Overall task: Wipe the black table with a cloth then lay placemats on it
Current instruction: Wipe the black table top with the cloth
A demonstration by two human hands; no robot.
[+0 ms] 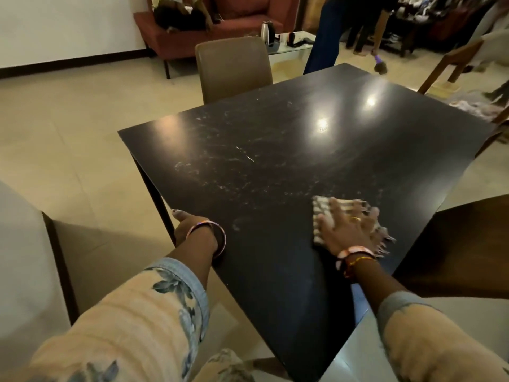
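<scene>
Black worktop [289, 150]: glossy dark surface, set at an angle across the view, marked with pale smears and streaks through its middle; two bright light reflections toward its far side.

Cloth [321, 209]: striped, pale and dark, lying flat on the worktop near its right edge, with a fringed end showing past the fingers.

Right hand [347, 226]: spread flat on top of the cloth, fingers straight and pressing it down; a ring on one finger, bangles at the wrist. The hand and cloth are slightly blurred.

Left hand [190, 226]: at the near left edge of the worktop, thumb on top; the other fingers drop behind the edge, so whether they clasp it cannot be told. A bangle at the wrist.

Sleeves: peach with blue leaf print, blue cuffs.

Brown chair [234, 67]: at the far left side of the worktop, back upright.

Red sofa [228, 23]: against the far wall.

A person [327, 37] in dark trousers stands beyond the worktop.
</scene>
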